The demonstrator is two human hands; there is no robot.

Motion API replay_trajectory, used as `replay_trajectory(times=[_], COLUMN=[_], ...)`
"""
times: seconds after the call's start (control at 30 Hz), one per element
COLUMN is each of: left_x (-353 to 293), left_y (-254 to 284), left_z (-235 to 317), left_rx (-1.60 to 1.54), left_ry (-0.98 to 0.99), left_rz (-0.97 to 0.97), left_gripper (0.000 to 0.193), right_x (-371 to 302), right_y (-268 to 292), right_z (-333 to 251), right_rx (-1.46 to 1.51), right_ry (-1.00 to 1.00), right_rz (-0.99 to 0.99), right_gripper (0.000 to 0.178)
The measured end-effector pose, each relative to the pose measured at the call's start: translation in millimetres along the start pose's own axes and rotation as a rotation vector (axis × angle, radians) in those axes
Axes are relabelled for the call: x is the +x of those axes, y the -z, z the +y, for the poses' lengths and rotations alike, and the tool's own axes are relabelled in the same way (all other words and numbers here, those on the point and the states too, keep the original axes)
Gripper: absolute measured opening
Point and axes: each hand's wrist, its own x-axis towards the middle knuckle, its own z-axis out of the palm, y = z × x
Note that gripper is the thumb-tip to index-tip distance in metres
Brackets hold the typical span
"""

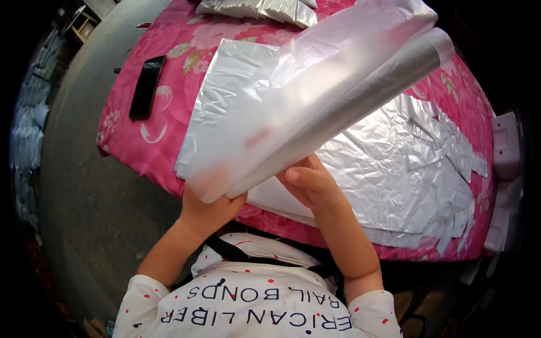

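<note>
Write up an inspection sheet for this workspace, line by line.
Surface: table under a pink floral cloth.
Job's things: translucent plastic bag lifted over a flat stack of silvery plastic bags.
Clutter: black phone on the left; another pile of silvery bags at the far edge; white plastic device on the right.
Grippers: left hand and right hand both grip the lifted bag's near end.
Cables: nothing seen.
Surroundings: grey concrete floor; stacked bags, blurred, far left.

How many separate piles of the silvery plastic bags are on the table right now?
2: a big flat pile spread across the pink tablecloth under the lifted bag, and a smaller pile at the far edge. The lifted bag may hide more.
</note>
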Motion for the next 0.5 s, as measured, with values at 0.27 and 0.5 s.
replay_trajectory(times=[0.27, 0.5], left_x=[0, -29], left_y=[28, 4], left_z=[-16, 8], left_rx=[-0.323, -1.307], left_ry=[0.060, 0.493], left_rz=[-0.317, -0.644], left_gripper=[0.051, 0.061], right_x=[2, -5], right_y=[1, 3], right_z=[8, -1], right_rx=[-0.059, -0.003], right_ry=[0.101, 0.038], right_rz=[0.035, 0.018], right_gripper=[0.061, 0.049])
